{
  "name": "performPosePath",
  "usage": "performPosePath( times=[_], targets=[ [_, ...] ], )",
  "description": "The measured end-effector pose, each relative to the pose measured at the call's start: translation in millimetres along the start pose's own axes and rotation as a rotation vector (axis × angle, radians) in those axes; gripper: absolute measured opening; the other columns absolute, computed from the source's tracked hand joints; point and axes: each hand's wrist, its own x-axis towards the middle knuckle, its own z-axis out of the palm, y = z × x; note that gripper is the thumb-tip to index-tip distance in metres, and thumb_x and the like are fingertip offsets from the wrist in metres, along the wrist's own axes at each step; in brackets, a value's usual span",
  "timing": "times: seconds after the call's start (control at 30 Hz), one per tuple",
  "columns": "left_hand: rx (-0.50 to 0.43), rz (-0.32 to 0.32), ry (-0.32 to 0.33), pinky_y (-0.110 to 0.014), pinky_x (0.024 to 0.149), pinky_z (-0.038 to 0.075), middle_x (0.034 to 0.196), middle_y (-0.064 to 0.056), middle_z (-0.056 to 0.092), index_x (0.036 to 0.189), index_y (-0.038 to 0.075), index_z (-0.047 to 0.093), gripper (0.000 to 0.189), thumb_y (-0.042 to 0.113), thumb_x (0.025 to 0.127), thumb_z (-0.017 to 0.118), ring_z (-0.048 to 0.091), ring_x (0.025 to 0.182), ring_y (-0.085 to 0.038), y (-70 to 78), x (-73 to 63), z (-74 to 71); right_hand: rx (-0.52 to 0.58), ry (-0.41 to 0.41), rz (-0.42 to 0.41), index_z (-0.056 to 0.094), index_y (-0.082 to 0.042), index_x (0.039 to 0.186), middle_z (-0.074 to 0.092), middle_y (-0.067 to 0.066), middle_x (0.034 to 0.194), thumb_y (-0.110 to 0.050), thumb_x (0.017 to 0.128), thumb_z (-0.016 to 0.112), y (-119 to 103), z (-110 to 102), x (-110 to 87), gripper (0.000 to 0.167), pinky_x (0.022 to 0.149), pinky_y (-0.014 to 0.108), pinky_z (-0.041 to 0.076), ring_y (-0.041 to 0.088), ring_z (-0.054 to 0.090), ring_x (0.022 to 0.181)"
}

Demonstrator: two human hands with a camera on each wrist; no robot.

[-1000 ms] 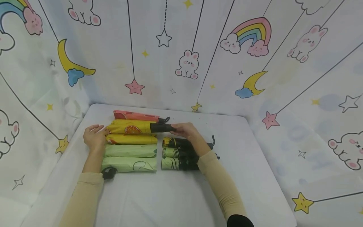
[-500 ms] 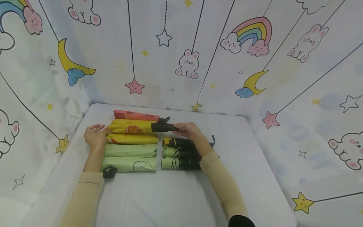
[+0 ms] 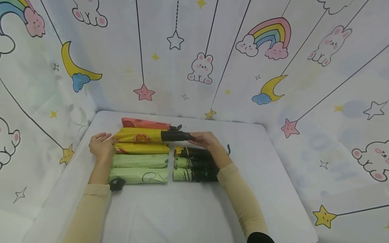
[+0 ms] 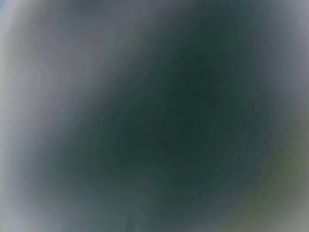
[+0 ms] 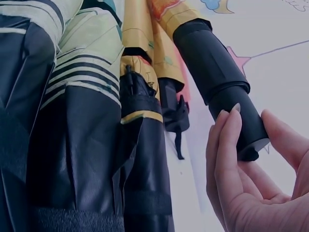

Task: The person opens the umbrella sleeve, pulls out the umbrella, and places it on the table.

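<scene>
In the head view, my right hand (image 3: 206,139) pinches the black handle (image 3: 183,136) of a folded umbrella, which sticks out of a yellow sleeve (image 3: 130,135) printed with orange slices. My left hand (image 3: 101,146) pinches the sleeve's left end. Up close in the right wrist view, the fingers and thumb of my right hand (image 5: 260,179) sit around the end of the black handle (image 5: 236,111). Below the held sleeve lie another yellow sleeve (image 3: 141,149) and two pale green sleeves (image 3: 139,161). The left wrist view is a dark blur.
Right of the lower sleeves lie a yellow-and-black folded umbrella (image 3: 194,152) and two green-and-black ones (image 3: 194,175), partly hidden by my right arm. A red sleeve (image 3: 146,124) with a black umbrella end lies behind. Printed cloth walls (image 3: 121,67) rise behind the white table (image 3: 170,212).
My right hand has shifted a little to the right, and more of the black umbrella shows out of the yellow sleeve. My left hand stays at the sleeve's left end.
</scene>
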Motion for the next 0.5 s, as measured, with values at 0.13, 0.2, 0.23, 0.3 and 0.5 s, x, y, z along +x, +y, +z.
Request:
performPosePath(
  times=[0.13, 0.2, 0.23, 0.3, 0.5],
  targets=[
    [-0.016, -0.009, -0.007, -0.025, 0.061, 0.063, 0.128, -0.017, 0.07, 0.115, 0.007, 0.061, 0.053, -0.025, 0.075, 0.076, 0.075, 0.076, -0.014, -0.1, 0.3, 0.4, 0.005, -0.005, 0.011, 0.071, 0.011, 0.112, 0.073, 0.024, 0.112, 0.009, 0.087, 0.078, 0, -5, 1.1, 0.025, 0.093, 0.044, 0.061, 0.031, 0.076, 0.097],
    [-0.009, -0.007, -0.008, -0.024, 0.061, 0.063, 0.127, -0.017, 0.07, 0.114, 0.007, 0.061, 0.053, -0.024, 0.075, 0.077, 0.076, 0.078, -0.015, -0.4, 0.4, 0.4, 0.003, -0.002, 0.01, 0.071, 0.011, 0.113, 0.072, 0.023, 0.113, 0.009, 0.087, 0.079, 0, -7, 0.6, 0.027, 0.094, 0.044, 0.061, 0.031, 0.075, 0.098],
    [-0.003, -0.003, -0.007, -0.023, 0.061, 0.062, 0.126, -0.016, 0.07, 0.114, 0.008, 0.061, 0.052, -0.024, 0.075, 0.077, 0.076, 0.078, -0.015, -0.4, 0.4, 0.3, 0.0, 0.0, 0.009, 0.071, 0.011, 0.114, 0.072, 0.023, 0.113, 0.009, 0.087, 0.079, -1, -7, 0.0, 0.028, 0.094, 0.044, 0.061, 0.031, 0.075, 0.098],
    [0.017, 0.008, -0.001, -0.022, 0.061, 0.061, 0.124, -0.015, 0.071, 0.112, 0.009, 0.061, 0.05, -0.022, 0.076, 0.078, 0.075, 0.077, -0.013, -0.7, 0.9, -0.1, -0.007, 0.004, 0.003, 0.07, 0.011, 0.115, 0.072, 0.022, 0.114, 0.009, 0.087, 0.079, -2, -9, -1.5, 0.03, 0.095, 0.044, 0.061, 0.03, 0.075, 0.099],
    [0.015, 0.017, 0.002, -0.021, 0.061, 0.061, 0.119, -0.013, 0.073, 0.111, 0.009, 0.062, 0.049, -0.021, 0.076, 0.079, 0.072, 0.07, -0.01, -0.4, 2.4, -1.0, -0.009, 0.01, -0.008, 0.068, 0.011, 0.12, 0.072, 0.021, 0.116, 0.009, 0.088, 0.078, -6, -15, -5.1, 0.033, 0.098, 0.047, 0.059, 0.028, 0.075, 0.1]
  ],
)
